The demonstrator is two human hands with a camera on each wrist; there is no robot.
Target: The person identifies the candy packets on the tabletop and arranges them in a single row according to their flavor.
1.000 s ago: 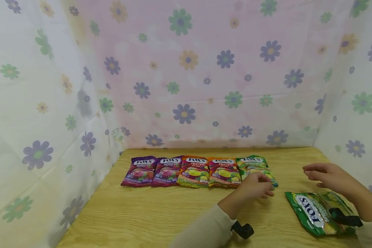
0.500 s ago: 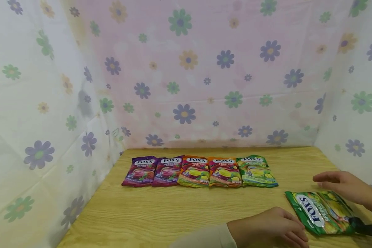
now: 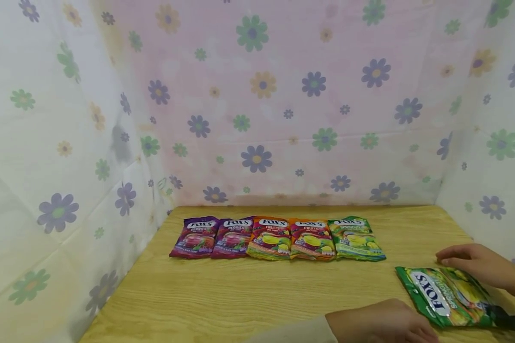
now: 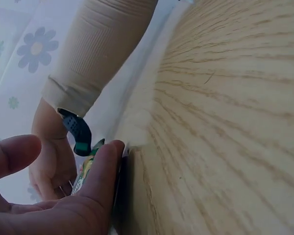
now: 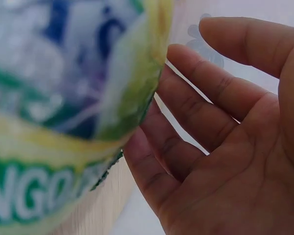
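Note:
A green FOX'S candy bag [image 3: 431, 293] lies sideways on the table at the near right. My right hand [image 3: 482, 264] is at its far right edge, and in the right wrist view the extended fingertips [image 5: 159, 83] are against or just beside the bag's side. My left hand [image 3: 384, 321] is low by the table, near the bag's front left corner. In the left wrist view its thumb [image 4: 14, 154] and index finger stand apart, with the bag partly hidden behind them. Whether the left fingers touch the bag is unclear.
A row of candy bags lies at the back: two purple [image 3: 195, 238], two orange [image 3: 269, 239] and one green [image 3: 357, 239]. Flower-printed cloth [image 3: 283, 95] encloses the wooden table [image 3: 240, 295] at the back and sides. A black wrist camera [image 3: 506, 319] overlaps the bag's near right corner.
My left hand has left the green bag in the row and come down and right to the near bag. The right hand has lowered, moving slightly right, to that bag's far side.

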